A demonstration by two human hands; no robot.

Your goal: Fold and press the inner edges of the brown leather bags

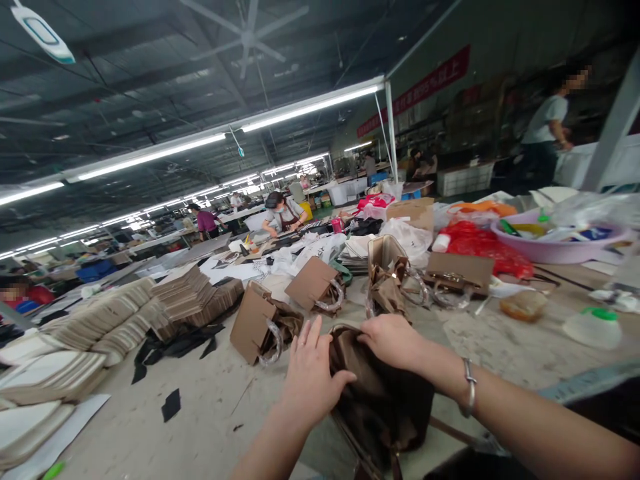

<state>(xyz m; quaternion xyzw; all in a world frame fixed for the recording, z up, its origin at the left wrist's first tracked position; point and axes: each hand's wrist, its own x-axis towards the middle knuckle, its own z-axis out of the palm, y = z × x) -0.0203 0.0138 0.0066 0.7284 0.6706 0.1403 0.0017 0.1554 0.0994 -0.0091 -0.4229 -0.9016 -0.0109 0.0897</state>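
Note:
A brown handbag [385, 407] lies in front of me with its mouth toward me, showing a dark, shiny lining. My left hand [313, 373] rests against the bag's left edge, fingers stretched out and thumb apart. At the far rim, my right hand [393, 343] is closed, its thumb and fingers pinching the edge; its fingertips are partly hidden. Just beyond stand another open brown bag [387, 280], a brown bag with a wrapped handle [257, 327], a tan bag [315, 283] and a flap bag with metal fittings [460, 273].
Stacked pale panels [105, 320] and brown panels [195, 293] fill the left. Black scraps [171, 405] lie nearer. A purple basin [555, 250], red plastic bag [480, 247] and green-capped bottle [595, 328] are at right. A co-worker [285, 213] sits across the table.

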